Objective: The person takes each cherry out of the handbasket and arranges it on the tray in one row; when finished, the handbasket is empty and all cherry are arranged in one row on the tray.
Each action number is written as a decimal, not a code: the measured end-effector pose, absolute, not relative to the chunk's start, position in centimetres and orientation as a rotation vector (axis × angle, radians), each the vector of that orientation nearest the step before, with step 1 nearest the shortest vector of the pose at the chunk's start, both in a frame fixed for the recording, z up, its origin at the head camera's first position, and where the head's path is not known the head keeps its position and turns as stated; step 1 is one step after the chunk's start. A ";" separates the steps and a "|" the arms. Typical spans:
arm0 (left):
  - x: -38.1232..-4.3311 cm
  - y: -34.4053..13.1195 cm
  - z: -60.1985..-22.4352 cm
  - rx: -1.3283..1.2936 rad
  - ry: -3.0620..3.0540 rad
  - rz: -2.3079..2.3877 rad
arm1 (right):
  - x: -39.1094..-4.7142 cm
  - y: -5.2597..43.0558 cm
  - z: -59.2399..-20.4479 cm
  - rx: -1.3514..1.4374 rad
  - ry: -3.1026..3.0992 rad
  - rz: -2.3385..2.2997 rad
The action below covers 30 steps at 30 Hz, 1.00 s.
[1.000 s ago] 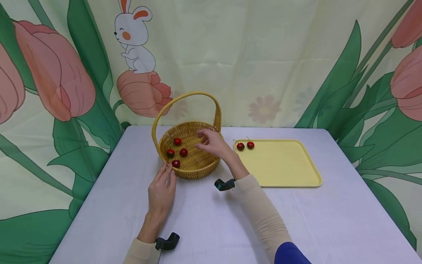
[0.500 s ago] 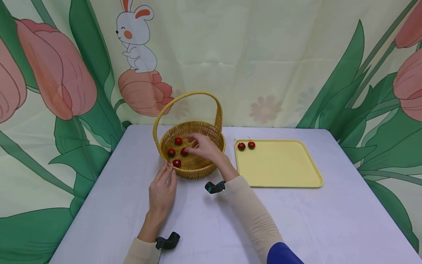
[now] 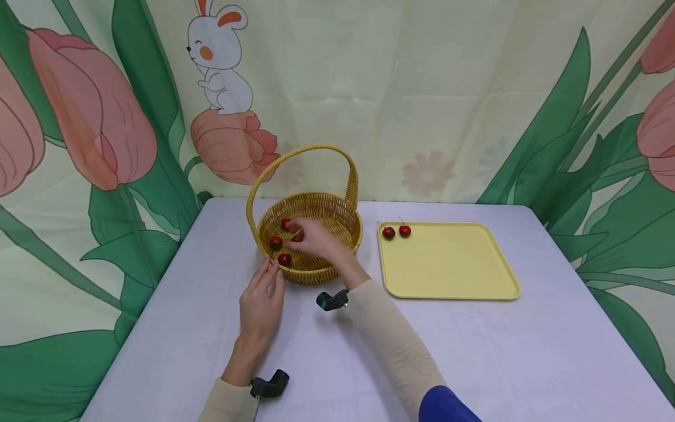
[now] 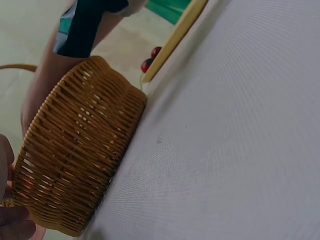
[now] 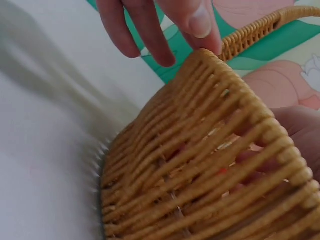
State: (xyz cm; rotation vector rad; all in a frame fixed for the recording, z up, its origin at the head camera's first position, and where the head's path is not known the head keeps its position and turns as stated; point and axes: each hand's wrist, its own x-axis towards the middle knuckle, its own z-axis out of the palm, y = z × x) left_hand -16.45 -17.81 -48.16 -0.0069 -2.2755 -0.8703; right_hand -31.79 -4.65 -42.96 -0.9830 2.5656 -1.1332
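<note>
A round wicker basket (image 3: 343, 258) with a tall handle stands on the table, several dark red cherries inside. My left hand (image 3: 261, 305) holds its near-left rim; in the right wrist view the thumb and a finger of this left hand (image 5: 170, 25) meet at the rim. My right hand (image 3: 316, 239) reaches down inside the basket. Its thumb and forefinger lie apart on either side of a cherry (image 3: 298, 236), partly covered by the thumb. A second cherry (image 3: 285, 223) peeks out beyond the forefinger. Two more, a left cherry (image 3: 276, 242) and a near cherry (image 3: 285, 259), lie by the left rim.
To the right of the basket lies a yellow tray (image 3: 453, 264). At its far left corner are two stemmed cherries, one darker cherry (image 3: 388, 233) and one brighter cherry (image 3: 405, 231). A curtain (image 3: 432, 88) printed with tulips and a rabbit hangs behind the white-covered table (image 3: 527, 351).
My right hand has moved left within the basket, from beside the cherries to around one of them. The left hand stays at the rim.
</note>
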 end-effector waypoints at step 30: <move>-16.5 -17.8 -48.1 -0.013 -2.270 -0.852 | -31.3 -6.6 -44.0 -1.027 2.531 -0.623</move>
